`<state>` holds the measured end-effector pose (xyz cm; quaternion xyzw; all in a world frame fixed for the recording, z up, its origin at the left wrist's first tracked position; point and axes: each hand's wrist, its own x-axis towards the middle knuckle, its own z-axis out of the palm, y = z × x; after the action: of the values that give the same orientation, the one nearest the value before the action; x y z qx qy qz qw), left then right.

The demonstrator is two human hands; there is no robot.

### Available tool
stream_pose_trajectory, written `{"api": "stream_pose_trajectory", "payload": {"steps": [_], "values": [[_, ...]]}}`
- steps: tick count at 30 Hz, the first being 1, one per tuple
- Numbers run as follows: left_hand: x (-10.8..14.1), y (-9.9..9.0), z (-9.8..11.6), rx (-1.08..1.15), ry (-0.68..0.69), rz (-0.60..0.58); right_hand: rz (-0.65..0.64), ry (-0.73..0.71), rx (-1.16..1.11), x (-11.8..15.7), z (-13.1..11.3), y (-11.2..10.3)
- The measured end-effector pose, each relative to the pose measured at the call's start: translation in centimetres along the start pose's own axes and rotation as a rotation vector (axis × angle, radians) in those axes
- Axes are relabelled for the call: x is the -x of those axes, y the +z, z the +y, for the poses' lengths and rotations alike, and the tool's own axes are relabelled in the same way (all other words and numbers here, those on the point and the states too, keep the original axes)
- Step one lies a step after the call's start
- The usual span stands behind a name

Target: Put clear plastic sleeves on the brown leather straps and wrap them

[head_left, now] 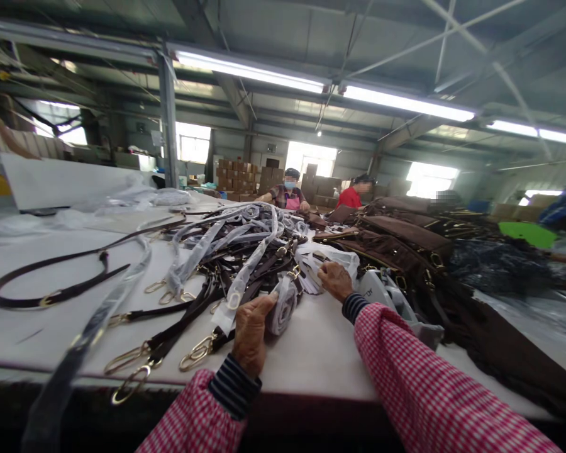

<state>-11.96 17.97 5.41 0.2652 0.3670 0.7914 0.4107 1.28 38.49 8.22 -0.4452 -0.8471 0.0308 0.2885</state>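
Note:
My left hand [253, 330] is closed on a rolled strap [283, 306] wrapped in clear film, near the front of the white table. To its right, my right hand [336, 280] is closed at the edge of a white plastic bag [344, 255]; what its fingers hold, if anything, is too small to tell. Beyond and left of my left hand spreads a tangled pile of dark straps [259, 270], many in clear film. Gold clasps [198, 353] hang from strap ends near the table's front edge.
Brown bags [405, 236] are heaped on the right, beside dark plastic film [504, 270]. A grey object [389, 296] lies right of my right hand. One long strap [51, 299] curves over the white table [311, 365] at left. Two people [290, 192] are across the table.

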Motion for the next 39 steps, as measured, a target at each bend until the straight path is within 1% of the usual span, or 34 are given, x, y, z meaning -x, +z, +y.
{"api": "stream_pose_trajectory", "payload": {"steps": [2, 4, 8, 12, 13, 15, 18, 20, 22, 23, 25, 27, 28, 30, 32, 34, 37, 39], "values": [[0.0, 0.0, 0.1, 0.007, 0.001, 0.005, -0.010, -0.003, -0.040, 1.1, 0.3, -1.5], [-0.1, 0.0, 0.2, 0.028, -0.006, 0.008, -0.031, -0.023, -0.094, 3.1, 0.3, -3.2], [-0.2, 0.1, 0.2, 0.072, -0.017, -0.017, -0.075, -0.078, -0.218, 8.5, 0.0, -6.1], [-0.3, 0.3, 0.4, 0.050, -0.026, -0.002, -0.079, -0.108, -0.380, 13.4, -0.1, -7.5], [-0.2, 0.4, 0.5, 0.040, -0.035, 0.006, -0.071, -0.098, -0.435, 14.3, -0.1, -7.6], [0.3, 0.5, 1.1, 0.014, -0.068, 0.004, -0.085, -0.022, -0.576, 15.7, 0.0, -7.8], [1.7, 0.9, 2.4, -0.040, -0.155, -0.036, -0.181, 0.123, -0.827, 17.3, -0.2, -8.2], [3.0, 1.4, 3.3, -0.077, -0.222, -0.055, -0.231, 0.158, -0.906, 18.2, -0.7, -8.9], [4.3, 2.0, 3.8, -0.099, -0.289, -0.052, -0.223, 0.126, -0.872, 19.2, -1.4, -10.0], [4.8, 2.3, 3.9, -0.104, -0.318, -0.046, -0.205, 0.080, -0.816, 19.7, -1.8, -10.6], [5.7, 3.0, 3.8, -0.105, -0.355, -0.038, -0.129, -0.069, -0.619, 20.8, -2.5, -11.6], [6.4, 3.5, 3.3, -0.101, -0.367, -0.060, -0.047, -0.245, -0.359, 21.8, -3.1, -12.3], [6.7, 3.8, 3.1, -0.091, -0.373, -0.082, -0.024, -0.318, -0.240, 22.2, -3.2, -12.4], [7.1, 4.1, 2.7, -0.059, -0.395, -0.118, -0.016, -0.409, -0.075, 22.9, -3.4, -12.3], [7.5, 4.2, 2.5, -0.018, -0.411, -0.122, -0.031, -0.444, -0.003, 23.2, -3.2, -12.0], [7.6, 4.2, 2.6, 0.004, -0.419, -0.086, -0.024, -0.464, 0.017, 23.2, -2.8, -11.7], [7.4, 3.8, 2.8, 0.020, -0.424, -0.021, 0.020, -0.501, 0.029, 22.9, -2.1, -11.7], [7.1, 3.5, 2.8, 0.027, -0.412, -0.006, 0.030, -0.520, 0.039, 22.7, -1.7, -11.9]]}}
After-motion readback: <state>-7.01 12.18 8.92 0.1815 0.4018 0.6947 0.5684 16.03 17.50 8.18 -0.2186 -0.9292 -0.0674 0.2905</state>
